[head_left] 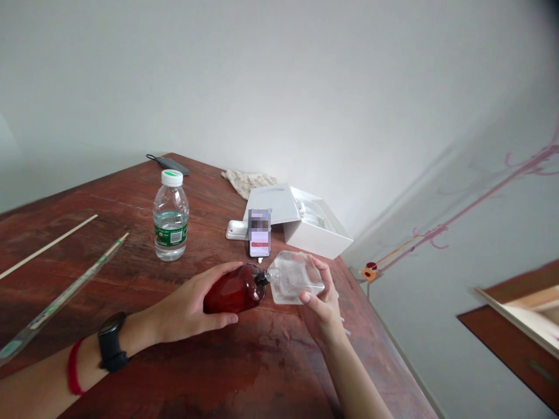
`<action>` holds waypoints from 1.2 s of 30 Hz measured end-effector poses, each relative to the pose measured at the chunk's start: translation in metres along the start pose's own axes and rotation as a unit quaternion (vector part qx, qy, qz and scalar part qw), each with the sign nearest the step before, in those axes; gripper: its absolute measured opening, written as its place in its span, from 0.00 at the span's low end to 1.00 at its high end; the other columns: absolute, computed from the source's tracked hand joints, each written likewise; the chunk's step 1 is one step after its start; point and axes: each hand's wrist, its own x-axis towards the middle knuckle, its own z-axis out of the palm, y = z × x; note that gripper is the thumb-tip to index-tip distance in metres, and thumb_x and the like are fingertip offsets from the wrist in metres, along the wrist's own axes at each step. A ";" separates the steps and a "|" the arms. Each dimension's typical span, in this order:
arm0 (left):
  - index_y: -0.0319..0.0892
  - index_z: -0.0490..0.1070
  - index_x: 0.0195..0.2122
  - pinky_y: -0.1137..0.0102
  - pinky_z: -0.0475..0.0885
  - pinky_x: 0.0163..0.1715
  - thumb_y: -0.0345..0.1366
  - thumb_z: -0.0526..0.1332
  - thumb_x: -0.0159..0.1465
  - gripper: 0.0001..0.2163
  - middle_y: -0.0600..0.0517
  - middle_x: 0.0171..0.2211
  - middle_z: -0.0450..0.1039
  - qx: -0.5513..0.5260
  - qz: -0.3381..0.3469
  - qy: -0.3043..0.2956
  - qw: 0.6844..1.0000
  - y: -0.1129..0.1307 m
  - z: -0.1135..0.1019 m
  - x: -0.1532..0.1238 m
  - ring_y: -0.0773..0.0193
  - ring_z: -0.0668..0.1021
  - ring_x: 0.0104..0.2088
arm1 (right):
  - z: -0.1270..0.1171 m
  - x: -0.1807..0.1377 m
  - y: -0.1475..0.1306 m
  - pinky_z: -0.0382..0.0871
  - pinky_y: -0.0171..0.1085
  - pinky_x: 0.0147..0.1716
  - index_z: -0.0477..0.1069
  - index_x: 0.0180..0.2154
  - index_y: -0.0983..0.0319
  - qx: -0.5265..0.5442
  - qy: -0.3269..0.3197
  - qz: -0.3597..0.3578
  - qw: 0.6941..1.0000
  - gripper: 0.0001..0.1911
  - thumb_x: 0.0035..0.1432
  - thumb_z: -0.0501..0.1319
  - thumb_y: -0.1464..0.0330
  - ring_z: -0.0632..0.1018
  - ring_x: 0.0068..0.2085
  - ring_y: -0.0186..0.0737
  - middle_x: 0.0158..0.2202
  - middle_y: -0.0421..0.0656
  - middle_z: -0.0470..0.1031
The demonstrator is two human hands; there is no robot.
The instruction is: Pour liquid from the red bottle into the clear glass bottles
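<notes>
My left hand [192, 305] is wrapped round a dark red bottle [236, 289] that lies tipped on its side above the wooden table [131, 349], its black neck pointing right. My right hand [321, 308] grips a clear square glass bottle [293, 277], also tilted, its small neck turned left. The two necks meet mouth to mouth between my hands. A black watch and a red band sit on my left wrist.
A small water bottle [170, 215] with a white cap stands behind my left hand. A phone [259, 234] leans by an open white box [301, 221]. Two long thin sticks [61, 297] lie at the left. A cloth [247, 180] and a dark pouch [172, 164] sit at the far edge.
</notes>
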 end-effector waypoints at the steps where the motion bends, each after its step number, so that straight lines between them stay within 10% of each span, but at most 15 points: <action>1: 0.50 0.59 0.73 0.45 0.66 0.71 0.46 0.73 0.65 0.38 0.42 0.72 0.67 -0.001 0.000 0.000 1.000 0.001 0.000 0.000 0.41 0.73 0.69 | 0.000 0.000 0.000 0.77 0.52 0.52 0.74 0.52 0.50 -0.003 0.002 0.000 1.000 0.38 0.39 0.84 0.63 0.83 0.54 0.57 0.56 0.45 0.83; 36: 0.49 0.59 0.73 0.48 0.67 0.71 0.46 0.73 0.65 0.38 0.42 0.71 0.68 0.002 -0.006 -0.003 1.000 0.006 -0.002 0.000 0.42 0.74 0.68 | -0.003 -0.001 0.004 0.77 0.47 0.53 0.75 0.54 0.50 0.006 0.006 -0.028 1.000 0.38 0.41 0.84 0.65 0.82 0.56 0.53 0.56 0.45 0.83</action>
